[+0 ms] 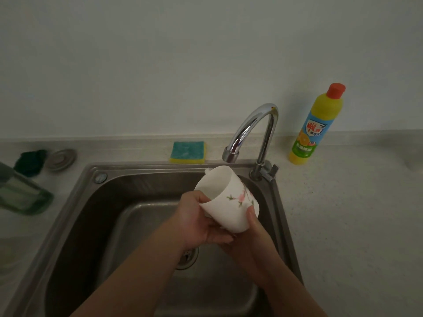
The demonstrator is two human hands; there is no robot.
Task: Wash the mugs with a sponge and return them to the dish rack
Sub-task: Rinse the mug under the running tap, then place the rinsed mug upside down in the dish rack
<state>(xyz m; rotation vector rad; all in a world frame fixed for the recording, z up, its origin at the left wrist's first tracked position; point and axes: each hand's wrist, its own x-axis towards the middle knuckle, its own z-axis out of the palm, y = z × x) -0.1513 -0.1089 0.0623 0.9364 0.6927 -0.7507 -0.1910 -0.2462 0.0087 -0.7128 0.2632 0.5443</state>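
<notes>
The dim light leaves most surfaces murky, but a white mug (225, 203) with a pink flower sprig is clear enough, held tilted over the steel sink (75, 202) with its mouth turned up and to the left, just below the spout of the chrome faucet (251, 124). Whether water runs from the spout cannot be made out. The left hand (196, 220) grips the mug at its rim, thumb hooked over the lip and fingers curled underneath. The right hand (249, 239) cups the base, its thumb pressed up along the painted side, while its other fingers are hidden beneath the mug and the left hand. A small white nub behind the far rim may be the handle. The drain strainer (187, 257) is half covered by the left forearm. A yellow sponge (187, 152) with a teal scouring face lies on the counter (343, 213) behind the sink, well apart from both hands, and a yellow detergent bottle (315, 124) with an orange cap stands right of the faucet. At the left, a green container (20, 195) is cut off by the frame edge, near a dark scrubber (29, 162) and a round metal lid (61, 159)
</notes>
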